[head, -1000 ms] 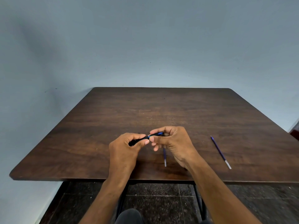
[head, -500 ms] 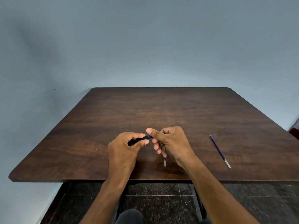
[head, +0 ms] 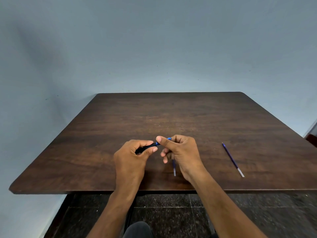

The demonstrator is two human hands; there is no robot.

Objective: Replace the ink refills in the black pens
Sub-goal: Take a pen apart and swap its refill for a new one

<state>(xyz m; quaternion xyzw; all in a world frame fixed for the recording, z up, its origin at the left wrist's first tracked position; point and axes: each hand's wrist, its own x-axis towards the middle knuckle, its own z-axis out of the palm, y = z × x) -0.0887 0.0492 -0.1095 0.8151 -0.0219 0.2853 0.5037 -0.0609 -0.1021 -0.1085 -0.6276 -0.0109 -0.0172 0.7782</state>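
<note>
My left hand [head: 131, 156] grips the black barrel of a pen [head: 147, 147] just above the near middle of the brown table [head: 171, 115]. My right hand [head: 181, 150] pinches the pen's blue tip end [head: 169, 138] between thumb and forefinger, at the barrel's right end. An ink refill [head: 174, 170] pokes out below my right hand; whether it lies on the table or is held I cannot tell. A second blue refill [head: 233, 159] lies loose on the table to the right.
A plain grey-blue wall [head: 154, 48] stands behind the table. The table's near edge runs just under my wrists, with dark tiled floor [head: 171, 213] below it.
My right thumb and forefinger have shifted along the pen's blue end, the thumb rising and the fingers curling in again. My left hand holds the barrel nearly still.
</note>
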